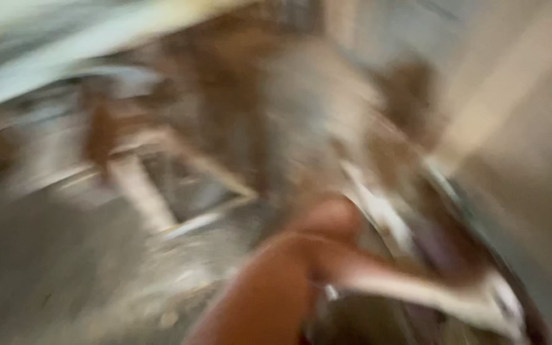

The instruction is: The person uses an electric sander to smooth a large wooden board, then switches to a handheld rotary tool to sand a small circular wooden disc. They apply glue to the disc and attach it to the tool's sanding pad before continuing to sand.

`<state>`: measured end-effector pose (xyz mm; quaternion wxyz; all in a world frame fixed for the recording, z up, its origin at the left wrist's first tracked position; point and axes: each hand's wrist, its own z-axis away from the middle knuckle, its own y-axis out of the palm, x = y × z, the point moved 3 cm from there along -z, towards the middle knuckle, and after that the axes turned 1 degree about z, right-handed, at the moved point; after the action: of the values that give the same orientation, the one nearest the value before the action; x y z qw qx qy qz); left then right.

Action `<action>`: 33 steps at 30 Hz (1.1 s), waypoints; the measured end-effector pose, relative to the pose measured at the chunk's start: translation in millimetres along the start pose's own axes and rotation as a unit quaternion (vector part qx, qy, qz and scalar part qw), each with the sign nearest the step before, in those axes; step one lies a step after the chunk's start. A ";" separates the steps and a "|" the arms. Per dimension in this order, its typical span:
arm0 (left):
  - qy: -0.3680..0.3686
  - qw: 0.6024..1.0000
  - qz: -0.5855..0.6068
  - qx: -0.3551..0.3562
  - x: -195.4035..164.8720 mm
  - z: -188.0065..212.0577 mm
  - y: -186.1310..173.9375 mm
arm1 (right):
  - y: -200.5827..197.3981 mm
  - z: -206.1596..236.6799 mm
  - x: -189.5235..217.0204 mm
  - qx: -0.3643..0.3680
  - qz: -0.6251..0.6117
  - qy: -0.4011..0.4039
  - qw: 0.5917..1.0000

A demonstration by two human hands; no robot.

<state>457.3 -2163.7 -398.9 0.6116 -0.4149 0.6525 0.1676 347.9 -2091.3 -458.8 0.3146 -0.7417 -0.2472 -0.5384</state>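
hand (314, 255): one forearm rises from the bottom edge; left or right, and finger state, I cannot tell
strip (429, 291): pale, long, running from the hand towards the lower right corner
handling: probably light, stiff; grip near its middle
hidden: heavy blur; frame (180, 185) barely readable

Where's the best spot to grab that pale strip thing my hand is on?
The picture is heavily blurred, so this is tentative. The hand already seems to meet the pale strip at its left end. The strip runs long and narrow toward the lower right, so gripping near that left end, coming from the left across its narrow width, looks most natural. Whether the hand is closed on it cannot be told.
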 end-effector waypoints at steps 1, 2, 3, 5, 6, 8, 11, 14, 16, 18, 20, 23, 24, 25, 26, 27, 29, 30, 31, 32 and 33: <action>0.000 1.000 0.014 0.016 6.6 -4.2 14.2 | -12.7 2.9 -2.6 -0.009 0.002 0.008 1.000; -0.010 0.999 0.024 0.038 15.0 -8.8 28.6 | -27.5 8.5 -6.4 -0.021 0.006 0.013 1.000; -0.023 0.997 0.037 0.062 21.6 -11.3 46.8 | -46.2 16.6 -10.7 -0.046 0.014 0.023 0.999; -0.048 0.993 0.041 0.099 35.7 -15.2 74.8 | -82.5 25.6 -22.3 -0.080 0.041 0.016 0.996; -0.054 0.990 0.039 0.126 39.5 -16.4 89.1 | -100.1 31.5 -29.0 -0.077 0.101 0.042 0.991; -0.015 0.983 0.040 0.177 40.3 -17.6 110.8 | -124.8 39.5 -34.4 -0.117 0.037 -0.027 0.992; 0.033 0.966 0.081 0.243 35.3 -19.2 131.0 | -146.2 51.6 -32.3 -0.160 0.170 -0.092 0.968; -0.001 0.945 0.123 0.302 34.2 -28.2 142.3 | -155.6 56.9 -28.2 -0.187 0.171 -0.019 0.967; 0.038 0.942 0.103 0.316 35.6 -33.8 149.7 | -160.6 62.1 -22.6 -0.203 0.181 -0.036 0.962; -0.070 0.929 0.132 0.338 46.3 -34.3 158.8 | -164.6 69.5 -21.6 -0.206 0.159 -0.011 0.965; -0.092 0.913 0.165 0.360 52.0 -31.3 166.6 | -166.9 77.6 -21.6 -0.204 0.161 0.004 0.966; -0.038 0.892 0.203 0.403 49.8 -26.0 174.9 | -172.7 87.7 -21.2 -0.202 0.164 0.027 0.965; -0.049 0.884 0.200 0.419 50.9 -22.4 176.2 | -173.6 92.5 -22.6 -0.201 0.145 0.045 0.968; -0.060 0.877 0.197 0.434 50.3 -20.5 178.2 | -176.4 95.3 -23.1 -0.200 0.125 0.064 0.970; -0.061 0.874 0.191 0.442 49.3 -18.3 178.3 | -177.4 98.6 -22.2 -0.195 0.129 0.069 0.970; -0.059 0.873 0.183 0.449 48.1 -16.8 179.3 | -179.3 101.3 -21.3 -0.189 0.133 0.069 0.970; -0.023 0.873 0.188 0.450 43.1 -15.1 179.7 | -180.8 105.7 -18.7 -0.190 0.147 0.073 0.968; 0.012 0.873 0.200 0.445 39.3 -14.9 179.9 | -180.9 107.1 -17.3 -0.196 0.156 0.075 0.965; 0.046 0.871 0.213 0.439 36.1 -13.7 179.7 | -179.8 108.6 -16.1 -0.202 0.167 0.078 0.962; 0.088 0.877 0.194 0.431 33.2 -12.5 180.2 | -179.0 109.5 -14.9 -0.217 0.183 0.078 0.956; 0.132 0.880 0.174 0.421 30.3 -11.0 180.3 | -177.2 109.9 -13.8 -0.232 0.200 0.076 0.949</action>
<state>318.2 -2073.8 -477.2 0.5979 -0.0163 0.7979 -0.0755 289.4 -1890.7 -460.9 0.2530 -0.7855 0.0620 -0.5614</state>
